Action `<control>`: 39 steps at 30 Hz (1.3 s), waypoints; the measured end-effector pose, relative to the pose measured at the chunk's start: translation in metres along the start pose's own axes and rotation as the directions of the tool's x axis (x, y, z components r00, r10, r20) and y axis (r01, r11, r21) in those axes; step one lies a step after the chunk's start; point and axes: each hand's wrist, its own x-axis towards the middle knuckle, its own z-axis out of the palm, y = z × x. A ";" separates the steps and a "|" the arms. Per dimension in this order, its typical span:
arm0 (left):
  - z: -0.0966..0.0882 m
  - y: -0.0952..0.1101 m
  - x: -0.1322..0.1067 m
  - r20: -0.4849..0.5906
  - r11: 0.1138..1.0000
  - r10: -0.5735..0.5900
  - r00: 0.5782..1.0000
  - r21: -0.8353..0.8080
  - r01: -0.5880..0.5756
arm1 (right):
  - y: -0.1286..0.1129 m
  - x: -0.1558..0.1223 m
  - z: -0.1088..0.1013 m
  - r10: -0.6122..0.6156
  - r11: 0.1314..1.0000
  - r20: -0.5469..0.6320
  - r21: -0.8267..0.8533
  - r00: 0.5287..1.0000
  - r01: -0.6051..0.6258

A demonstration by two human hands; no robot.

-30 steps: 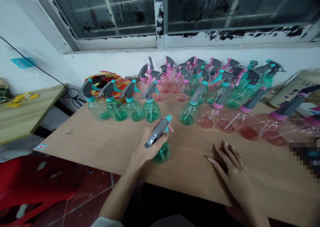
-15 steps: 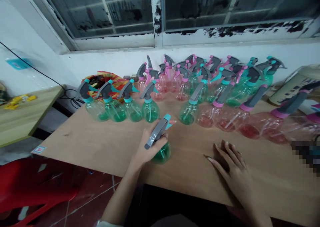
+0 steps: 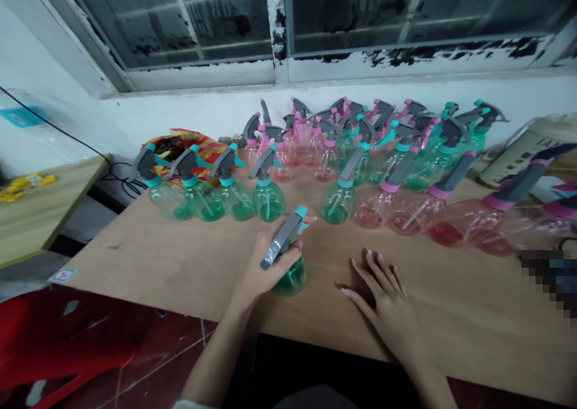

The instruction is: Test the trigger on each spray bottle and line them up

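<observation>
My left hand (image 3: pixel 264 264) is wrapped round a green spray bottle (image 3: pixel 292 275) with a grey and teal trigger head, which stands on the wooden table (image 3: pixel 171 258) near its front edge. My right hand (image 3: pixel 385 301) lies flat on the table a little to the right of that bottle, fingers stretched out and holding nothing. Behind them stands a row of several green spray bottles (image 3: pixel 268 198), and to the right several pink ones (image 3: pixel 406 213) lean over.
Many more pink and green spray bottles (image 3: pixel 342 132) crowd the back of the table under the window. A red and yellow bag (image 3: pixel 189 144) sits at the back left. A second wooden table (image 3: pixel 31 210) stands at left, a red plastic chair (image 3: pixel 58 343) below.
My right hand has slid left along the table, closer to the held bottle. My left hand keeps its hold on the green bottle in about the same spot.
</observation>
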 end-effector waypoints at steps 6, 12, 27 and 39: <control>0.000 0.006 0.001 -0.010 1.000 0.012 1.000 -0.022 -0.013 | -0.004 0.000 -0.001 -0.004 1.000 0.019 0.005 1.000 0.004; 0.006 -0.002 0.000 -0.071 0.996 0.018 0.997 -0.088 -0.024 | -0.005 0.001 -0.002 0.010 1.000 0.034 0.010 0.999 -0.010; 0.003 0.010 -0.001 -0.043 1.000 -0.024 0.999 -0.012 0.023 | -0.006 0.001 -0.004 0.030 0.999 0.048 0.025 0.998 -0.031; 0.003 0.008 -0.001 -0.008 0.999 -0.039 0.999 -0.025 0.039 | -0.005 0.000 -0.002 0.016 1.000 0.039 0.025 0.999 -0.017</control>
